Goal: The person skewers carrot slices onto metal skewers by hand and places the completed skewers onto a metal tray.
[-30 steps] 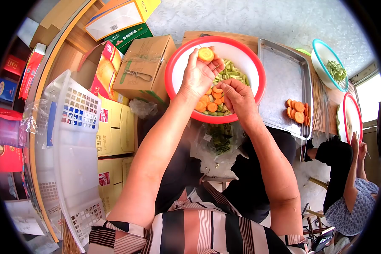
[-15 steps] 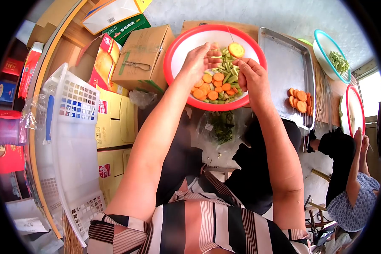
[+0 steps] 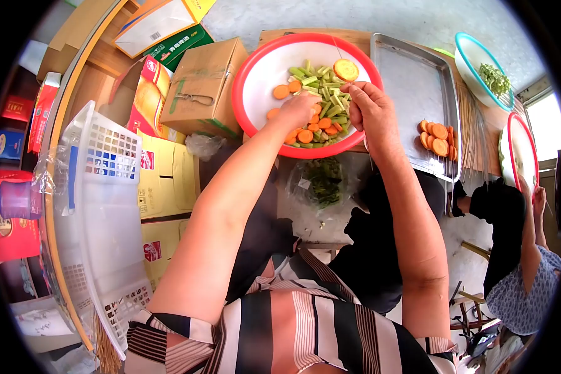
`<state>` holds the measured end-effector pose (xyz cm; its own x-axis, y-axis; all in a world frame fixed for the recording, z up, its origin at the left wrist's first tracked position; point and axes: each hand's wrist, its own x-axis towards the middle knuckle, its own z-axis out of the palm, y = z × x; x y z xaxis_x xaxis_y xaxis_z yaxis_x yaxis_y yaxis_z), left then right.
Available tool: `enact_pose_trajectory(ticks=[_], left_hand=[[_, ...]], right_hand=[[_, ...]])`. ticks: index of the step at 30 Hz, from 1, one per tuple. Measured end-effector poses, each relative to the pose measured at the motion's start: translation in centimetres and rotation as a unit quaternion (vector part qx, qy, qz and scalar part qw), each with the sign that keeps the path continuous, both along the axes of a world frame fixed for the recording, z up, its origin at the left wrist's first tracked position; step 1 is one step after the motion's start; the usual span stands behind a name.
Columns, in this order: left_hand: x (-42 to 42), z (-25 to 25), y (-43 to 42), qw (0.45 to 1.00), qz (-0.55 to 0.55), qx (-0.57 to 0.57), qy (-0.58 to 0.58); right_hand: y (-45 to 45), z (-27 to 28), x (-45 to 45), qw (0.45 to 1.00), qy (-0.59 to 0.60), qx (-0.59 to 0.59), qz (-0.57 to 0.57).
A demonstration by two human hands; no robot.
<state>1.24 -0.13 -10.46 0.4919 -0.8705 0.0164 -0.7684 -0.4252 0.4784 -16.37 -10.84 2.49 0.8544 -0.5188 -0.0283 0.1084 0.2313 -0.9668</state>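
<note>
Right hand (image 3: 374,112): fingertips pinched together on a thin stick (image 3: 336,47), held over the right side of a large red-rimmed bowl (image 3: 244,70). One pale-centred carrot slice (image 3: 346,70) is threaded on the stick, just above the fingertips. Left hand (image 3: 300,107): lowered into the bowl among the loose carrot rounds (image 3: 305,135); its fingertips are hidden, so whether it grips anything cannot be told.

Progress: the stick in hand carries a single slice, judged an early stage for that piece. Apparently finished: a cluster of larger carrot slices (image 3: 439,147) at the near right end of the metal tray (image 3: 411,68), seemingly on sticks. Not threaded: the carrot rounds and cut green stem pieces (image 3: 318,81) lying mixed in the bowl.

Count: bowl in use, one; tray, one; slice on the held stick, one. Slices in the tray cluster, at least four, overlapping. Loose rounds, at least eight, two of them side by side at the bowl's left. Stem pieces, too many and too heaped for a count. Spare sticks (image 3: 477,137), a loose bundle on the surface (image 3: 360,38) right of the tray, individually uncountable.
</note>
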Motion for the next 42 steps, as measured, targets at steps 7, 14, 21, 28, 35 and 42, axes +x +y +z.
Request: enact_pose_trajectory(ticks=[7, 14, 21, 28, 35, 42], left_hand=[[0.0, -1.4, -0.8, 0.996, -0.020, 0.055, -0.069], [-0.8, 0.3, -1.0, 1.000, -0.006, 0.027, -0.012], [1.2, 7.6, -1.0, 0.639, 0.113, -0.376, 0.662], [2.8, 8.3, 0.8, 0.488, 0.095, -0.477, 0.725], [3.1, 8.6, 1.0, 0.470, 0.106, -0.499, 0.720], [3.7, 8.6, 1.2, 0.434, 0.114, -0.532, 0.719]], right_hand=[[-0.9, 0.4, -0.9, 1.000, 0.018, -0.005, 0.005], [-0.8, 0.5, -0.9, 1.000, 0.019, -0.017, -0.001], [0.1, 1.0, -1.0, 0.997, 0.042, -0.048, 0.032], [2.8, 1.5, -0.9, 0.990, 0.074, -0.075, 0.095], [3.7, 0.3, -0.1, 0.983, 0.084, -0.117, 0.111], [3.9, 0.8, -0.2, 0.979, 0.116, -0.117, 0.119]])
